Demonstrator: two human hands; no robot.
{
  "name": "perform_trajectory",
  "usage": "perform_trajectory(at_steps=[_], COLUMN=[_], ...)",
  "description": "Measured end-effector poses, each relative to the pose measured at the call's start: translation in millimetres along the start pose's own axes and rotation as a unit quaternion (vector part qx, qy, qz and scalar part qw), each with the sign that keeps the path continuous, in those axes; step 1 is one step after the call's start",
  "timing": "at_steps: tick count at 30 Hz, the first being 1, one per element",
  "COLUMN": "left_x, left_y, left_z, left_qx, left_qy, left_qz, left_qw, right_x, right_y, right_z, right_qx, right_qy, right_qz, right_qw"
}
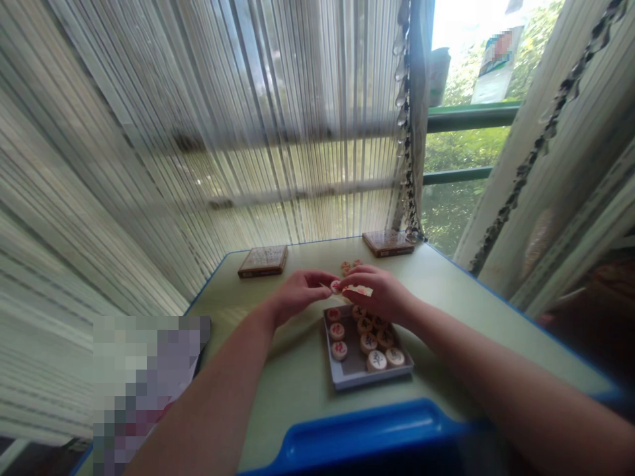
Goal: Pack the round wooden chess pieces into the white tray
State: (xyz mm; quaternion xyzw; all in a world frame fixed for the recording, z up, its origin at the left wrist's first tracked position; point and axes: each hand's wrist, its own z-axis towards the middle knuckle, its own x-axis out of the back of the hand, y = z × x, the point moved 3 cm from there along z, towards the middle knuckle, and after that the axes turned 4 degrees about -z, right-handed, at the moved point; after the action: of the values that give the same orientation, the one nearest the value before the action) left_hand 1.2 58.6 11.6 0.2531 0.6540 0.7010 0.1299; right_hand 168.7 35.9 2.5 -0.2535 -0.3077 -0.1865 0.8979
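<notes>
Between my two hands, above the back edge of a grey box (pixel 372 380), is a round piece with a red character (pixel 335 286). My left hand (pixel 302 294) pinches it from the left. My right hand (pixel 380 291) touches the same piece with its fingertips on the right side. Inside the box, red-marked pieces (pixel 337 331) form a column on the left, and several black-marked pieces (pixel 376 360) lie on the right, some hidden under my right hand. More loose pieces (pixel 346 266) lie on the table behind my hands.
Two flat brown boxes stand at the table's back, one on the left (pixel 262 260) and one on the right (pixel 388 242). A blue plastic edge (pixel 367 423) is at the near side. String curtains (pixel 297 99) hang behind the green table (pixel 292 357).
</notes>
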Motion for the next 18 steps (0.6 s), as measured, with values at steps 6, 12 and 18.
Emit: perform_trajectory(at_steps=[6,12,18], left_x=[-3.7,-5.0,-7.4], left_y=[7.0,10.7,15.9], left_z=[-5.6,-10.5,-13.2], left_qx=[0.02,0.042,0.032], left_qy=[-0.074,-0.119,-0.115], left_qz=[0.02,0.047,0.032], left_qw=[0.997,0.991,0.992], right_x=[2.8,2.6,4.0], right_y=[-5.0,-8.4,-9.2], right_z=[0.5,0.1,0.9], right_qx=[-0.011,-0.014,-0.026], right_qy=[0.028,0.008,-0.015], right_qz=[0.011,0.009,0.014], right_qw=[0.999,1.0,0.999])
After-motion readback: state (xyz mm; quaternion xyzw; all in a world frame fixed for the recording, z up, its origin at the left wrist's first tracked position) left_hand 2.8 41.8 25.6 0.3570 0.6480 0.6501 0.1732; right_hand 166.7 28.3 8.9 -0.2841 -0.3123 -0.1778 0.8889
